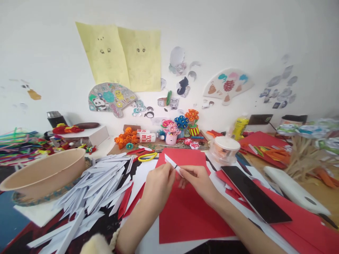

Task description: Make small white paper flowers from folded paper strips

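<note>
Both my hands meet over a red paper sheet [185, 211] in the middle of the table. My left hand [158, 183] and my right hand [198, 180] pinch a narrow white paper strip [172, 164] between their fingertips. The strip slants up to the left, with a small dark mark near its middle. A heap of similar white paper strips [100, 183] lies to the left of my left hand.
A tan bowl [42, 173] stands at the left, with coloured pipe cleaners [18, 144] behind it. Yellow-handled scissors [147, 156], glue bottles [148, 137], small flower pots [174, 132], a lidded plastic tub [224, 149], a black phone [254, 194], a white case [293, 190] and more red paper [304, 225] surround the sheet.
</note>
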### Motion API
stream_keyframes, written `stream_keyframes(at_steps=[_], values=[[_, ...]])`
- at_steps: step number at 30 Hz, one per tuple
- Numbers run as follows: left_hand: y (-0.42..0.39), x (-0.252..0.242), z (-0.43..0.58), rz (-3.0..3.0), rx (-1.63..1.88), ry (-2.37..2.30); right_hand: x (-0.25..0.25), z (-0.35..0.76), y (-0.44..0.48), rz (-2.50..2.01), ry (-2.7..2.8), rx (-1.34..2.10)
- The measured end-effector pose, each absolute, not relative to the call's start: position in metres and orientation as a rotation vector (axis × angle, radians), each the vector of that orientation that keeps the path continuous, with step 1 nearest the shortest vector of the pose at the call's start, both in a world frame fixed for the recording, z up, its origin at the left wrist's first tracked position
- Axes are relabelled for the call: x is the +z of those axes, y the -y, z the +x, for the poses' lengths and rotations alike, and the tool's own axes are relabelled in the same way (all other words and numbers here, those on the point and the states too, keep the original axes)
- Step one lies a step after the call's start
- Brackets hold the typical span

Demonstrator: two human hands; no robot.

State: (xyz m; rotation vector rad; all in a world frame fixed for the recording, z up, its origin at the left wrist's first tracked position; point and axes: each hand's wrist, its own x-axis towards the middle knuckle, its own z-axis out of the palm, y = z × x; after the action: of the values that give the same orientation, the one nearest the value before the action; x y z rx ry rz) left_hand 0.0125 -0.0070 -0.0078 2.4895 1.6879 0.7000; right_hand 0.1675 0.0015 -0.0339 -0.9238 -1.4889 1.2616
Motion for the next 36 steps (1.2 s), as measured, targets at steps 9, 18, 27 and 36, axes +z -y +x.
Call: stream_keyframes(at_steps=[9, 18, 27, 36], values=[[0.008, -0.016, 0.008, 2.615, 0.910, -1.722, -0.029, 0.170, 0.002, -0.750, 1.317, 1.530], [0.006, -0.029, 0.005, 2.810, 0.925, -1.607, -0.032, 0.170, 0.002, -0.803, 1.472, 1.450], [0.009, -0.023, 0.010, 2.703, 1.122, -1.390, -0.028, 0.174, 0.003, -0.782, 1.629, 1.400], [0.010, -0.022, 0.011, 2.579, 1.301, -1.459, -0.027, 0.176, 0.006, -0.772, 1.653, 1.451]])
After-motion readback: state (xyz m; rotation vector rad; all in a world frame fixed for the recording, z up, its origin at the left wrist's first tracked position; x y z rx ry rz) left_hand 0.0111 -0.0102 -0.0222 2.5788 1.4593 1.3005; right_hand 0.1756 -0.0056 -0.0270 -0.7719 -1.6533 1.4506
